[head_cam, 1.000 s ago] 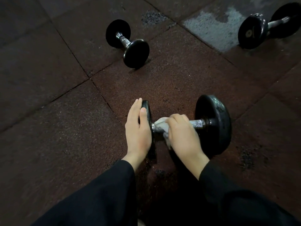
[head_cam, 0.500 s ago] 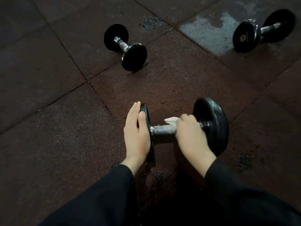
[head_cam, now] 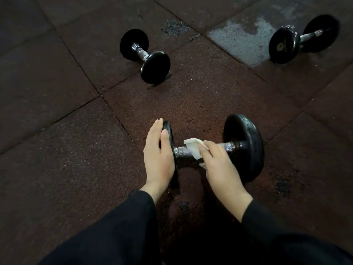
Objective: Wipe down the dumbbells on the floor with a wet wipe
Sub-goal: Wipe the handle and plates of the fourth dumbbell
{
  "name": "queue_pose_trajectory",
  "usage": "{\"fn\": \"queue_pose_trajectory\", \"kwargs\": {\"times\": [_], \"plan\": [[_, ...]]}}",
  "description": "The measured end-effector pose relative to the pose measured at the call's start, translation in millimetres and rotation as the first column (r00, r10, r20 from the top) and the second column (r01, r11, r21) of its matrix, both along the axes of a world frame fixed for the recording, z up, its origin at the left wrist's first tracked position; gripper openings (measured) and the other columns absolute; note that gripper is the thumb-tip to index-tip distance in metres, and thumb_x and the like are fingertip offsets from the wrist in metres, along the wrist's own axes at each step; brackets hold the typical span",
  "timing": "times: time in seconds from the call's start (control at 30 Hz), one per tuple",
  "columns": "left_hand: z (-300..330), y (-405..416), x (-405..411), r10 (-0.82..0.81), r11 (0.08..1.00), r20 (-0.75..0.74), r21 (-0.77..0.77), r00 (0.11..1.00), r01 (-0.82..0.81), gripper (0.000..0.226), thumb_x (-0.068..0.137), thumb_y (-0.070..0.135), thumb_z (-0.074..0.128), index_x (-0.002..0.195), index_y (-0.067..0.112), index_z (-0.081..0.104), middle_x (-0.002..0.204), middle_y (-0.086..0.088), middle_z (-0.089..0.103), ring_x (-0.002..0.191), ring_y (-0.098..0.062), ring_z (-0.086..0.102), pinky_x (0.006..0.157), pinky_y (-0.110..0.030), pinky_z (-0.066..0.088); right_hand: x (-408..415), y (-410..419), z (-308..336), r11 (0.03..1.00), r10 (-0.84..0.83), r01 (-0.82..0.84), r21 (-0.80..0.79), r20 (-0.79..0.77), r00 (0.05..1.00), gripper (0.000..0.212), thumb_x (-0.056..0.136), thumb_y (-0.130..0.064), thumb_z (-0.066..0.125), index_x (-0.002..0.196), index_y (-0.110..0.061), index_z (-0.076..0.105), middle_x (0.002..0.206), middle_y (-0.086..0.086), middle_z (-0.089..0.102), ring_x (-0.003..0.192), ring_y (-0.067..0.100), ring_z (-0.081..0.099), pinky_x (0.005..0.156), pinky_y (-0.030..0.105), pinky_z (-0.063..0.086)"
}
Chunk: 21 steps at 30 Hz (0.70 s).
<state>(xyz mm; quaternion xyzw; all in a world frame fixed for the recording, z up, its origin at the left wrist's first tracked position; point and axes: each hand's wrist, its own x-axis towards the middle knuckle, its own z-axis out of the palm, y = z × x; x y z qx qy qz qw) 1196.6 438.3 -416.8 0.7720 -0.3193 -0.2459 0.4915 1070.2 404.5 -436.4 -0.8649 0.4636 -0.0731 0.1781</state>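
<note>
My right hand (head_cam: pixel 219 165) grips the wet wipe (head_cam: pixel 193 148) around the near dumbbell's handle (head_cam: pixel 182 151) — mid-wipe; left hand (head_cam: pixel 157 155) flat, open, bracing its plate (head_cam: pixel 169 134) — next, rub toward the far plate (head_cam: pixel 246 148).

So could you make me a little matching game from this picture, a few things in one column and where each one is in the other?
Things:
1. wet wipe
2. left hand
3. right hand
4. far-right dumbbell

Places:
A. beside the pale worn patch of floor
B. flat against the outer face of the near dumbbell's left plate
C. wrapped over the metal handle of the near dumbbell
D. on the handle, pressing the wipe

Pairs: 1-C, 2-B, 3-D, 4-A
</note>
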Motion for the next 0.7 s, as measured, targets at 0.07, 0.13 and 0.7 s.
{"fn": "queue_pose_trajectory", "kwargs": {"times": [0.07,0.13,0.7], "plan": [[-0.1,-1.0,0.5,0.004,1.0,-0.005,0.011,1.0,-0.004,0.037,0.099,0.021,0.036,0.134,0.017,0.046,0.142,0.004,0.043,0.133,-0.005,0.035,0.113,-0.022,0.023,7.7,-4.2,1.1,1.0,-0.009,0.008,-0.011,-0.022,1.0,0.029,0.072,0.006,0.061,0.1,0.0,0.065,0.099,0.013,0.061,0.089,0.032,0.057,0.069,0.041,0.052],[-0.8,-2.2,1.1,0.008,1.0,-0.024,0.002,1.0,-0.008,0.037,0.099,0.022,0.036,0.134,0.017,0.047,0.142,0.004,0.044,0.132,-0.008,0.037,0.113,-0.026,0.025,20.2,-6.3,3.3,0.999,0.04,-0.041,-0.022,-0.054,0.998,0.028,0.077,0.008,0.058,0.103,0.001,0.063,0.102,0.014,0.059,0.094,0.032,0.053,0.08,0.035,0.042],[0.4,-3.0,1.6,0.006,1.0,0.0,0.003,1.0,-0.006,0.037,0.099,0.021,0.035,0.134,0.015,0.046,0.142,0.002,0.044,0.132,-0.006,0.035,0.109,-0.016,0.021,-7.3,-10.8,9.4,0.998,0.042,-0.05,-0.032,-0.22,0.975,0.025,0.069,0.001,0.075,0.092,0.001,0.064,0.089,0.012,0.058,0.083,0.026,0.057,0.058,0.027,0.047]]}}
